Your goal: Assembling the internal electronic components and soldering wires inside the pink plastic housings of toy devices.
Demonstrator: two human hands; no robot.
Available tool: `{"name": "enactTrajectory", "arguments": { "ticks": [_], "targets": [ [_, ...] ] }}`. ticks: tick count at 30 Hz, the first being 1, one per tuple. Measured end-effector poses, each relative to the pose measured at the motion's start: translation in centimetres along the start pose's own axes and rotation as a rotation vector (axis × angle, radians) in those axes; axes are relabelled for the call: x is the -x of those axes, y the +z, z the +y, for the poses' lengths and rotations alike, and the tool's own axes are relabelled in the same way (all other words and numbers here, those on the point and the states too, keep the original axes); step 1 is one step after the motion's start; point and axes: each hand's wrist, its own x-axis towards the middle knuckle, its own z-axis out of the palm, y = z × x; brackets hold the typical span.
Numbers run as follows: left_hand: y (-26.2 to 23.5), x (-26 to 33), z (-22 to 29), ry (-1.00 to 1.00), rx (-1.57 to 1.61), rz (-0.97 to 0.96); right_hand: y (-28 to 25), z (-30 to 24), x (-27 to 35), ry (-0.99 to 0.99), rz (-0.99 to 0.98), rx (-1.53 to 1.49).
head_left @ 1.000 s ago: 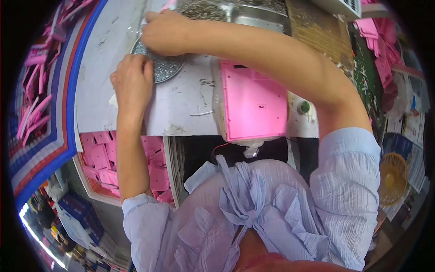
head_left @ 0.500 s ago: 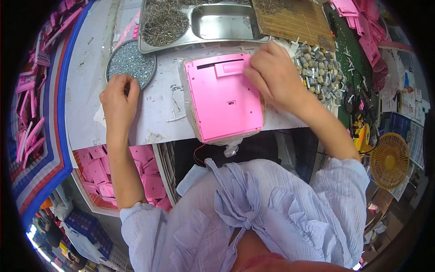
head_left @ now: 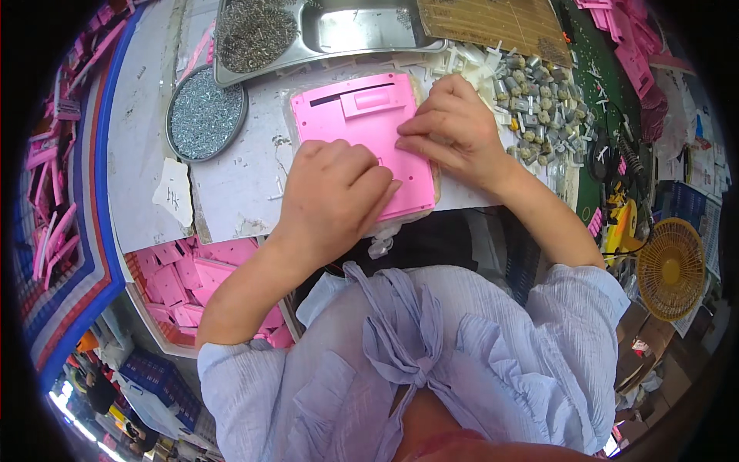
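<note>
1. Head view: pink panel point(head_left: 366, 131) lies at the white table's point(head_left: 235, 181) near edge.
2. Same view: left hand point(head_left: 335, 196) curls loosely over its lower left; right hand's point(head_left: 454, 131) half-closed, fingertips at its right. Anything gripped? Can't tell.

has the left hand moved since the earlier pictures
Yes, to the right: judged against the round dish, the left hand has gone from the dish's near edge to over the pink panel.

Rnd yellow grille point(head_left: 670, 269), R side of frame; yellow item point(head_left: 620, 223) just up-L of it. Red/wht/blue striped sheet point(head_left: 92, 262) down L side. Blue crate point(head_left: 150, 377) lwr L. Torn wht paper point(head_left: 172, 192) L of ctr.
</note>
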Motion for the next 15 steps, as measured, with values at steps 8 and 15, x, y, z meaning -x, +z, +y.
{"name": "enactTrajectory", "arguments": {
  "ticks": [8,15],
  "targets": [
    [1.5,-1.1,0.3,0.264,-0.223,-0.111,-3.0,-0.4,0.2,0.098,0.009,0.045],
    [1.2,-0.6,0.5,0.315,-0.305,-0.093,-5.3,-0.7,-0.2,0.086,0.024,0.108]
  ]
}}
